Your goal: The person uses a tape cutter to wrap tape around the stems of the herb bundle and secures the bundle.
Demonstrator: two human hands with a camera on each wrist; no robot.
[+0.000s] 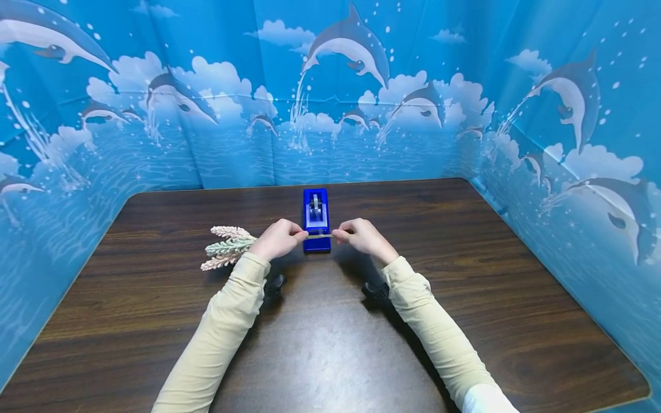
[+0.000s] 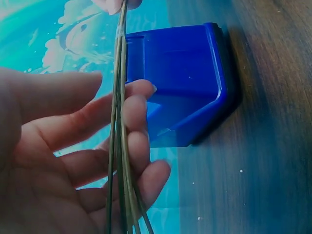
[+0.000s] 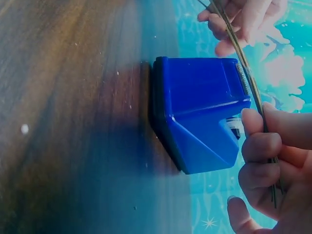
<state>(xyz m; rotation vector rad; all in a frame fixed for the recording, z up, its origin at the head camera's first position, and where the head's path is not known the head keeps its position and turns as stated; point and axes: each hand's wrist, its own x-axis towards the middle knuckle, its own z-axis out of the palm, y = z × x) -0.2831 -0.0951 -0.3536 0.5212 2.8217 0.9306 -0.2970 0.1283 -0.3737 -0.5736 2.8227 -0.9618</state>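
My left hand (image 1: pixel 279 238) holds a thin bundle of flower stems (image 1: pixel 320 236), with its fingers curled behind them in the left wrist view. The flower heads (image 1: pixel 229 246), pale pink and green, stick out to the left of that hand. At the stems' other end, my right hand (image 1: pixel 363 236) pinches them between thumb and fingers, the cut ends (image 3: pixel 274 195) showing past its fingers. Between both hands stands a blue tape dispenser (image 1: pixel 316 209). The stems cross in front of its toothed cutting edge (image 3: pixel 242 78); whether they touch it I cannot tell.
A dark wooden table (image 1: pixel 330 344) lies under everything. Behind it and along its sides hangs a blue curtain (image 1: pixel 232 143) with dolphins. Dark wrist devices (image 1: pixel 376 290) sit under both forearms, close to the tabletop.
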